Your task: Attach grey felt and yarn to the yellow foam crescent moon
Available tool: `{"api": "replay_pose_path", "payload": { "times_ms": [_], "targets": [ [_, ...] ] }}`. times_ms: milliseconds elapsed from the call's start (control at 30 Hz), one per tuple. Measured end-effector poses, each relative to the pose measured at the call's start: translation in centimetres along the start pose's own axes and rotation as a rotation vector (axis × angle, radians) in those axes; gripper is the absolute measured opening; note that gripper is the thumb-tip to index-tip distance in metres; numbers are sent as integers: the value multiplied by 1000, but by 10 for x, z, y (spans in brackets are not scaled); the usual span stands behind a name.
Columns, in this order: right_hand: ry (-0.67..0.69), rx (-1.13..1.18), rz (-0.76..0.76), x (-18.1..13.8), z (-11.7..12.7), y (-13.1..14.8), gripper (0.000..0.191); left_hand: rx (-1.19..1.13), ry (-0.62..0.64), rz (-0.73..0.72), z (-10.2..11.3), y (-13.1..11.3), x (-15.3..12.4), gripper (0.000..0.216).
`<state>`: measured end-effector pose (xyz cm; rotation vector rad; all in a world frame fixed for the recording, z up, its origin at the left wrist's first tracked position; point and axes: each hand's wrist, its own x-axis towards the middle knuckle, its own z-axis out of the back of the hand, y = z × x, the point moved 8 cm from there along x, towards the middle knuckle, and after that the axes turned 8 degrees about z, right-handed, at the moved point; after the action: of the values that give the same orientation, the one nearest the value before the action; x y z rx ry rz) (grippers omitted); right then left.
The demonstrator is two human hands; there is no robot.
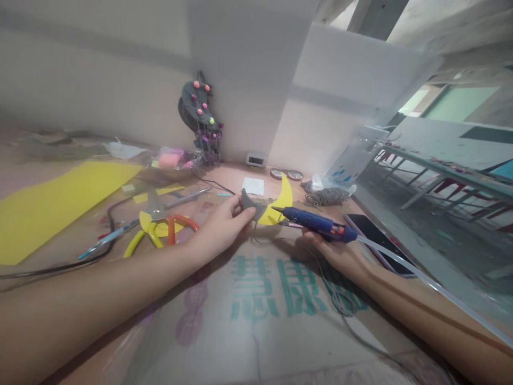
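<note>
In the middle of the view is a yellow crescent [284,197], its left part covered with grey yarn [252,203]. My left hand [234,219] pinches the yarn-covered end between thumb and fingers. My right hand [326,248] is closed around a blue hot glue gun [316,221] with a long clear glue stick running out of its back. The gun's nozzle points left and sits close to the yellow part of the crescent; whether it touches cannot be made out. Grey yarn [340,305] trails below my right hand across the table.
Pliers with yellow handles [151,235], orange-handled scissors [182,220] and a yellow sheet [60,208] lie left. A phone [380,240] and a yarn skein [328,195] are at right. A decorated grey moon [198,109] hangs behind, near a small digital display [255,159].
</note>
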<state>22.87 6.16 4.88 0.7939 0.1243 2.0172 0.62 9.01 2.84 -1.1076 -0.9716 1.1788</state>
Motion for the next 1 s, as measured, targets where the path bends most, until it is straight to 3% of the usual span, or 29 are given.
{"api": "replay_pose_path", "payload": {
  "times_ms": [200, 400, 633, 1000],
  "targets": [
    [24, 127, 20, 5, -1, 14, 19, -27, -8, 5, 0, -2, 0, 11],
    [20, 93, -62, 3, -3, 5, 23, 2, -19, -42, 2, -7, -2, 13],
    [38, 135, -6, 5, -7, 8, 18, -13, 18, -87, -1, -3, -1, 12],
    [8, 127, -121, 3, -5, -1, 20, 7, 50, -113, -5, 2, 1, 15]
  ]
}}
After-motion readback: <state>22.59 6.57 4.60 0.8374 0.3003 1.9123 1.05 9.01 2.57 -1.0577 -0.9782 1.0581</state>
